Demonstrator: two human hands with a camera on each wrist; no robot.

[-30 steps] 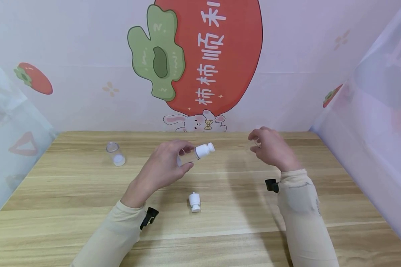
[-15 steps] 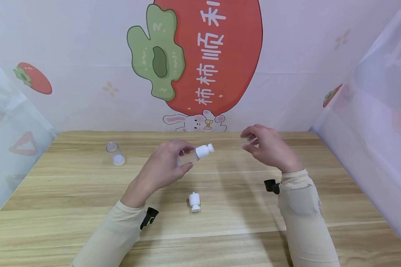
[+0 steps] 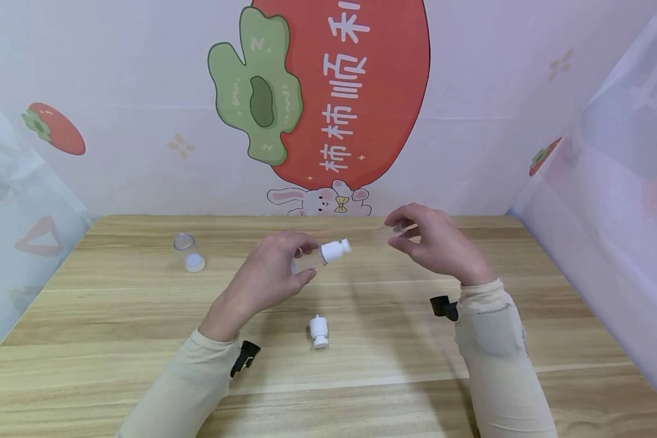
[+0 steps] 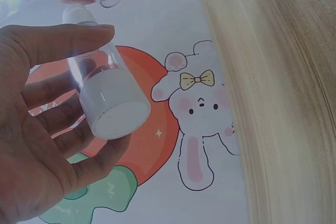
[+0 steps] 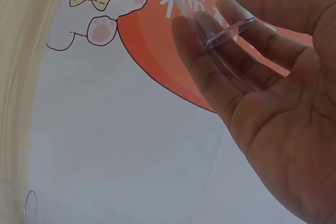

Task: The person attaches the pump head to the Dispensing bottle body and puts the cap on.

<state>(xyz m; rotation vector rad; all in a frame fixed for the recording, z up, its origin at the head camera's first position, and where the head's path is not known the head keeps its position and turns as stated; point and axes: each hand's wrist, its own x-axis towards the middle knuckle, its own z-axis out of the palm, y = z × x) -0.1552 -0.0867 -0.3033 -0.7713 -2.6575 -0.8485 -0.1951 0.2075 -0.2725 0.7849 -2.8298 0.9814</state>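
My left hand (image 3: 268, 267) grips a small clear bottle (image 4: 113, 98) between thumb and fingers, tilted up to the right. Its lower part is white, and a white pump top (image 3: 335, 250) sits on its neck. Facing it, my right hand (image 3: 435, 243) pinches a clear cap (image 5: 202, 3) by thumb and fingers. That cap's open end points toward the pump top, with a gap between them. In the left wrist view the cap's round rim shows just beyond the bottle.
A second clear bottle (image 3: 189, 252) stands at the back left of the wooden table (image 3: 115, 340). One loose white pump head (image 3: 319, 331) stands near the middle front. At the table edge in the right wrist view, a clear rim (image 5: 30, 207) shows. Printed cloth walls enclose the table.
My right hand has moved left with the clear cap, closer to the pump top. The left hand and its bottle have hardly moved.
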